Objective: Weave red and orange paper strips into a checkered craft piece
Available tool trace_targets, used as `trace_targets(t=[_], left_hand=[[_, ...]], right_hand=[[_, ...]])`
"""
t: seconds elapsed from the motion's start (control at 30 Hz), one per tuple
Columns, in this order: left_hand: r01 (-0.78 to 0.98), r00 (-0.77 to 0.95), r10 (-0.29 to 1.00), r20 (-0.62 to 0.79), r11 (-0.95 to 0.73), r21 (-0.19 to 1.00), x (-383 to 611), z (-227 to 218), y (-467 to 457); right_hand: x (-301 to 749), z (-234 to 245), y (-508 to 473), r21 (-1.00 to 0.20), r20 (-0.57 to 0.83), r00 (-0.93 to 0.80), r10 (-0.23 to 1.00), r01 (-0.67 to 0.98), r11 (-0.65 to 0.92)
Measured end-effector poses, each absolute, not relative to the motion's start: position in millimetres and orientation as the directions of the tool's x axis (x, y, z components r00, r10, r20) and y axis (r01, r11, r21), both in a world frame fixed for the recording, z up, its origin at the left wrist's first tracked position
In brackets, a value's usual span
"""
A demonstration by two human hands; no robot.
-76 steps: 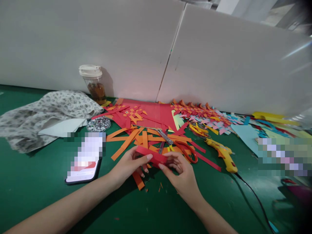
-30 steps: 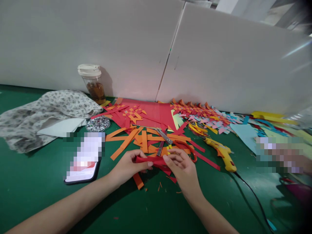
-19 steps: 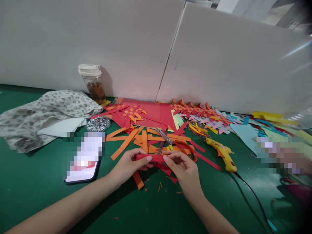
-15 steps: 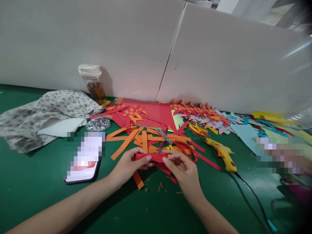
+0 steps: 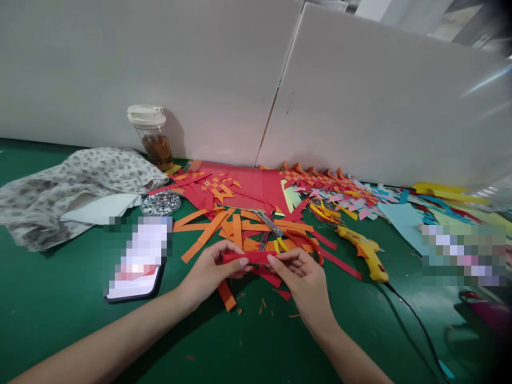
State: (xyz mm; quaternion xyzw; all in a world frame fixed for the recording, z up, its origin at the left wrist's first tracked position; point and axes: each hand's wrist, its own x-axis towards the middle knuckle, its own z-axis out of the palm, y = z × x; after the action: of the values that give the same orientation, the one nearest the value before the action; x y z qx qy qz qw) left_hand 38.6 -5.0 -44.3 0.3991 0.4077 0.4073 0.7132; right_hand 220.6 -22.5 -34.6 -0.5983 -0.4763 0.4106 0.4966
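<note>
Between my two hands a red paper strip (image 5: 258, 258) is stretched level, just above the table. My left hand (image 5: 218, 266) pinches its left end, thumb on the near face and fingers behind. At the other end my right hand (image 5: 300, 274) pinches it the same way between thumb and fingertips. Right behind the strip lie scissors (image 5: 274, 225) with red-orange handles, partly hidden by my right hand. A dark-bladed cutter (image 5: 264, 240) rests among several orange paper strips (image 5: 210, 234). More red strips (image 5: 272, 276) lie beneath my hands.
On the left are a phone (image 5: 138, 261), a patterned cloth (image 5: 80, 186) and a lidded cup (image 5: 154, 138). To the right lies a yellow glue gun (image 5: 368, 250) with its cord. Woven paper fish (image 5: 218, 184) and red sheets (image 5: 256, 184) sit by the partition (image 5: 224, 80).
My right hand has shifted slightly, and the red strip now looks straighter and flatter between the hands. At far right, a blurred hand-like shape has gone from the pixelated patch.
</note>
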Motion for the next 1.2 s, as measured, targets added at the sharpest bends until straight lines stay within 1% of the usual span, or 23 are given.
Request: trace_targets(t=[0.3,0.57,0.8,1.1,1.2], left_hand=[[-0.28,0.317,0.911,-0.264,0.356,0.892,39.8,-39.8,-5.1],[-0.249,0.305,0.906,-0.295,0.375,0.893,39.8,-40.7,-3.7],[-0.244,0.312,0.904,-0.29,0.372,0.896,39.0,-42.5,-3.5],[-0.24,0.322,0.904,-0.282,0.366,0.899,38.5,-44.7,-3.8],[-0.255,0.325,0.903,-0.281,0.37,0.894,38.3,-44.1,-3.7]], right_hand=[[220.7,-34.0,-21.2,-0.997,-0.044,0.223,0.974,0.057,-0.058],[220.7,-35.9,-22.8,-0.991,0.008,0.256,0.967,0.134,-0.028],[217.2,-31.2,-24.0,-0.998,-0.007,0.236,0.972,0.062,-0.022],[219.2,-32.7,-24.0,-0.997,-0.004,0.233,0.972,0.078,-0.023],[219.3,-32.2,-24.0,-0.995,0.006,0.258,0.966,0.101,-0.02]])
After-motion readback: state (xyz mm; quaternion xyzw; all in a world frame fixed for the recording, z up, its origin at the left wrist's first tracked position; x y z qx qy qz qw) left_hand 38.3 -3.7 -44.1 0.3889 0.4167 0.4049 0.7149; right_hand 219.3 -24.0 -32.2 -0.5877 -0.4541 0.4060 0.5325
